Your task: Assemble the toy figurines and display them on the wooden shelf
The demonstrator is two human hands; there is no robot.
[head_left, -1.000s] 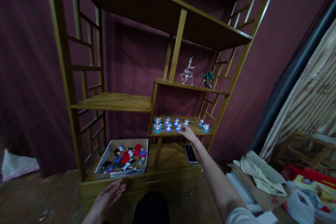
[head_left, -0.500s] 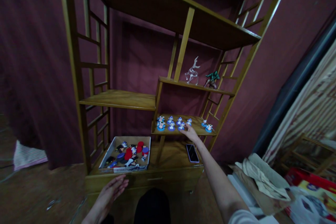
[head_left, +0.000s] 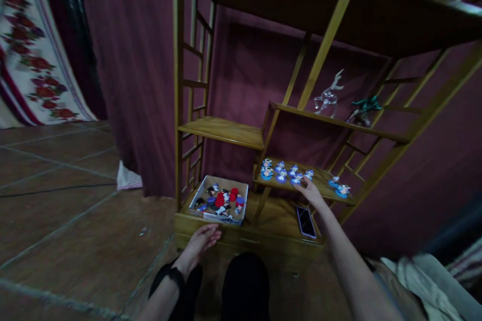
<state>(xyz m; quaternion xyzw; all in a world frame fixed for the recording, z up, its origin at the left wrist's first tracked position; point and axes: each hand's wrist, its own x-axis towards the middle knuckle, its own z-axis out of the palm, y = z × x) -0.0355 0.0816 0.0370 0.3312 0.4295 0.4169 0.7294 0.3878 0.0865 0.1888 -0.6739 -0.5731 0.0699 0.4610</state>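
Note:
My right hand [head_left: 309,190] reaches to the lower right shelf, its fingers pinched on the edge of a small purple-and-white toy figurine [head_left: 296,178] in the front row. Several similar figurines stand around it, among them a blue-based one [head_left: 267,173] at the left end and two more at the right, one of them a front figurine [head_left: 342,190]. My left hand [head_left: 205,237] hangs before the cabinet below the box, fingers loosely stretched and holding nothing. An open cardboard box [head_left: 196,210] holds a jumble of red, black, purple and white figurines.
A phone [head_left: 306,222] lies on the cabinet top under the figurine shelf. Higher up stand a clear deer ornament [head_left: 327,102] and a green statuette [head_left: 364,109]. Wooden uprights [head_left: 327,42] divide the shelving. Cloth and cardboard [head_left: 425,281] lie at the lower right.
The view has swung left, so the shelving sits farther right in the picture. My right hand stays at the same front-row figurine. My left hand is still near the box.

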